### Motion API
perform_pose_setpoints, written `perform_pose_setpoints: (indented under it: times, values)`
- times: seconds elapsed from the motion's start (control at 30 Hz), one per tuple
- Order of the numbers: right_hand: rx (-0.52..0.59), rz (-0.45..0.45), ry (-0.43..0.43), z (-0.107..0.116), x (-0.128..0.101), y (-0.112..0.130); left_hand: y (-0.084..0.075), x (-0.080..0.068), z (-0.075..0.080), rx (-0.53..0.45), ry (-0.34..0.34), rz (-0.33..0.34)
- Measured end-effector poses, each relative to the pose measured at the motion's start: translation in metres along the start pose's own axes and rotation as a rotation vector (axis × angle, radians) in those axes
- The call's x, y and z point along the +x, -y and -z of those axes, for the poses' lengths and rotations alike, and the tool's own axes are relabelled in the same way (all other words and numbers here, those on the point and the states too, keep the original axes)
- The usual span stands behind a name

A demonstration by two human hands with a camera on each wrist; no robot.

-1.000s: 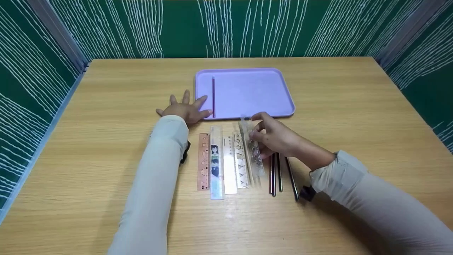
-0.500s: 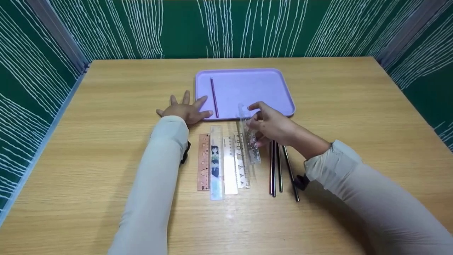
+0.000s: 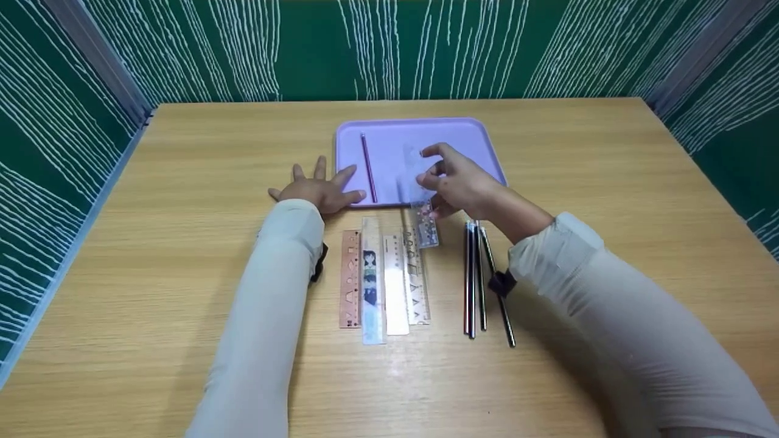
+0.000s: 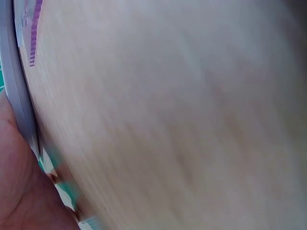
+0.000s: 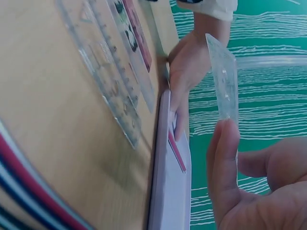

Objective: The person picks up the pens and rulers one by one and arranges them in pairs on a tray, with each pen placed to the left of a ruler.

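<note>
My right hand (image 3: 459, 185) pinches a clear ruler (image 3: 428, 231) with small printed patterns, also seen as a see-through strip (image 5: 225, 81) between thumb and fingers in the right wrist view. The ruler is raised over the front edge of a lilac tray (image 3: 395, 137), its near end above the table. On the tray's left side lies a dark red pencil (image 3: 369, 170), slightly slanted. My left hand (image 3: 316, 191) is spread at the tray's front left corner, thumb and forefinger reaching over the rim close to the pencil.
In front of the tray, a pink stencil ruler (image 3: 350, 280), a cartoon-printed ruler (image 3: 370, 286), a pale ruler (image 3: 396, 298) and a clear stencil ruler (image 3: 417, 292) lie side by side. Several dark pencils (image 3: 473, 286) lie to their right. A green wall (image 3: 310, 48) with white streaks stands behind.
My right hand has carried the clear ruler up and away from the row to the tray. The pencil in the tray has tipped from straight to slightly slanted. My left hand has stayed put.
</note>
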State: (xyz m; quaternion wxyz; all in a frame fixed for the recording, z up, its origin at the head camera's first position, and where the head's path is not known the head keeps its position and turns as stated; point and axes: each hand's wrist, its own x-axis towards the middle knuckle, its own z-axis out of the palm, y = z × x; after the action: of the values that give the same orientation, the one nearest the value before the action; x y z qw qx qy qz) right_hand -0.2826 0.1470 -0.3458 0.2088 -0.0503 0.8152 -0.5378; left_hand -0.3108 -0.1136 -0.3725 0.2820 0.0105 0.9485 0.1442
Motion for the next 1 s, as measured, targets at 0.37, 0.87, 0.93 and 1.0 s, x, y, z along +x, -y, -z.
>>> perform_pose_setpoints:
  times: [0.37, 0.87, 0.93, 1.0]
  values:
    - [0.011, -0.040, -0.017, -0.003, 0.022, 0.004, -0.001, -0.002, -0.001, -0.003, -0.005, 0.006]
    - [0.086, -0.041, -0.063, -0.007, 0.058, 0.000, -0.003, -0.002, -0.001, -0.009, -0.011, 0.007]
    - [0.077, -0.047, -0.078, -0.007, 0.064, 0.002, -0.004, -0.003, 0.000, -0.018, -0.015, 0.014]
    - [0.051, -0.055, -0.095, -0.008, 0.069, 0.004, -0.003, -0.005, 0.000, -0.023, -0.017, 0.018]
